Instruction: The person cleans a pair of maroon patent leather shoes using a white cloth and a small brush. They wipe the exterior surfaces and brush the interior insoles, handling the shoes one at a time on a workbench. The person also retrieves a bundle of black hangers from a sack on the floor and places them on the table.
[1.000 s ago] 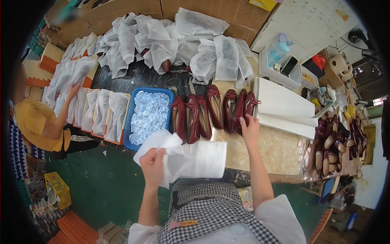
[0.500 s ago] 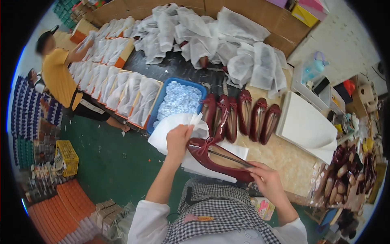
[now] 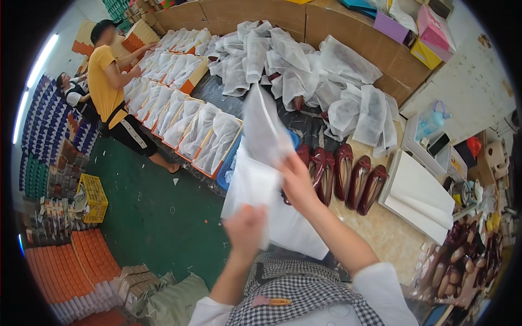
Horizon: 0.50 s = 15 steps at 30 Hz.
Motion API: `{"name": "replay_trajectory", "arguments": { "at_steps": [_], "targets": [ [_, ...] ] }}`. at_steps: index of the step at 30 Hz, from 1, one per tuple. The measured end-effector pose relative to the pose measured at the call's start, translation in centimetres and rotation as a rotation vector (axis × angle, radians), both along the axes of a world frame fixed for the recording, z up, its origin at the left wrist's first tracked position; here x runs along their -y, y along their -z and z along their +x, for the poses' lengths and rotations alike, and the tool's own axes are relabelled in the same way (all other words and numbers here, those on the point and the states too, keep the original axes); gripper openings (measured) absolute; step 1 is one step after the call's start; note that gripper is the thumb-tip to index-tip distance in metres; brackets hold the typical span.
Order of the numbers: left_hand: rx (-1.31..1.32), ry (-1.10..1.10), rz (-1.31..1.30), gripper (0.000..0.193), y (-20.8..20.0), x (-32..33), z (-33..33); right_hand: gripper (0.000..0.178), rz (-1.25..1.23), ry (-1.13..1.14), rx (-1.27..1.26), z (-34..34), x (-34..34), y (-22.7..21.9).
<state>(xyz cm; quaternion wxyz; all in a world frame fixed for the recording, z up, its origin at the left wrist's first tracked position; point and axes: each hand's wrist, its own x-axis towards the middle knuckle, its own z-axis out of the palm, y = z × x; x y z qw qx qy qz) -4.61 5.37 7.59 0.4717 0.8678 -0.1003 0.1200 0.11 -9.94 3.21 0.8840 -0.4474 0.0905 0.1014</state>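
A translucent white fabric bag (image 3: 260, 125) stretches up and away in front of me, blurred by motion. My right hand (image 3: 299, 179) is closed on its right side. My left hand (image 3: 246, 231), smeared but fist-like, grips the white material lower down. The dark red flat shoe I held before cannot be seen; the bag or my hands may hide it. White sheets (image 3: 304, 236) lie at the table's near edge under my hands. Just right of the bag stands a row of dark red bow-trimmed flats (image 3: 357, 185), partly covered by my right hand.
A blue basket (image 3: 224, 176) is mostly behind the bag. Open shoe boxes (image 3: 187, 127) with white-wrapped contents line the left. Wrapped shoes (image 3: 304, 65) pile up at the back. To the right are a white paper stack (image 3: 416, 201) and more shoes (image 3: 462, 258). A person (image 3: 111, 81) stands far left.
The dark red shoe has gone out of sight. My right hand has moved up and left onto the bag; my left hand has dropped lower. The bag now extends upward, and the view has shifted.
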Motion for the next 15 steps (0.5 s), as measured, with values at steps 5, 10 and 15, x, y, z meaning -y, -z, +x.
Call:
{"name": "replay_trajectory", "arguments": {
  "at_steps": [5,10,15],
  "targets": [
    [-0.168,-0.225,-0.386,0.028,0.8,-1.4,3.1,0.034,-0.486,-0.311,0.217,-0.1,-2.9,-1.4],
    [-0.385,-0.091,-0.475,0.032,4.9,0.2,2.5,0.019,-0.899,0.082,0.076,-7.5,7.6,5.8],
    [-0.378,0.175,-0.168,0.026,5.2,2.2,1.7,0.062,-1.66,0.678,-0.322,-15.7,20.2,19.5]
  ]
}}
